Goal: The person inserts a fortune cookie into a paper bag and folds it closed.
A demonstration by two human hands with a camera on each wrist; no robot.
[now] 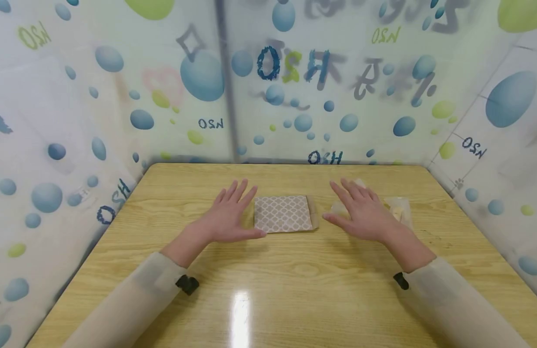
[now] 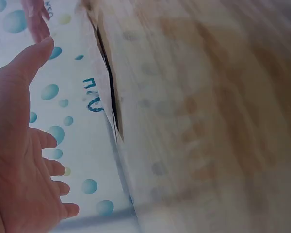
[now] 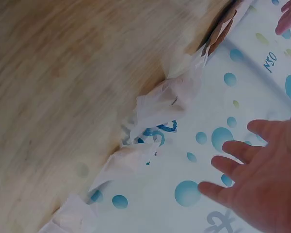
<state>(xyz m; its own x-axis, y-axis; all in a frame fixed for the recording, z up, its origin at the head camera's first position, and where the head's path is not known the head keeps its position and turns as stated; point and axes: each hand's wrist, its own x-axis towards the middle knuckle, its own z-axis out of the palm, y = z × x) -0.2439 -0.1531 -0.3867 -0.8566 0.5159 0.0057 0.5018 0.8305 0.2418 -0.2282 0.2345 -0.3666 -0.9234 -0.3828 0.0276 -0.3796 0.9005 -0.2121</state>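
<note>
Mirrored "H2O" [image 1: 291, 67] on wall sheeting [image 1: 255, 113]

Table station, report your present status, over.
Left hand and right hand: spread, empty. Patterned package: flat, between them. Plastic bags: near right hand, none covering package.

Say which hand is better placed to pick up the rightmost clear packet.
Probably the right hand: in the head view it appears beside the clear packet, whereas the left hand is at the left edge of the patterned packet. Both look empty.
</note>
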